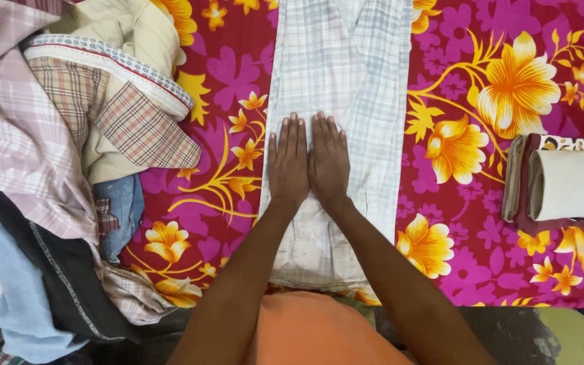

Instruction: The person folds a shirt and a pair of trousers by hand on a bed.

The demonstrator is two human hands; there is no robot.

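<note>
Floral sheet [495,223]; both hands flat on checked shirt [366,101], collar cropped.

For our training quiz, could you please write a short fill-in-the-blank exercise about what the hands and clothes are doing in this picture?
1. The left hand and right hand lie flat, side by side, on a pale ____ shirt.
2. The shirt lies on a magenta sheet printed with ____.
3. The heap of unfolded clothes lies to the person's ____.
4. The folded clothes lie to the person's ____.

Missing words: checked; flowers; left; right

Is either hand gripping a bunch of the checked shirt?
No, the left hand and right hand lie flat, side by side, on the checked shirt.
</note>
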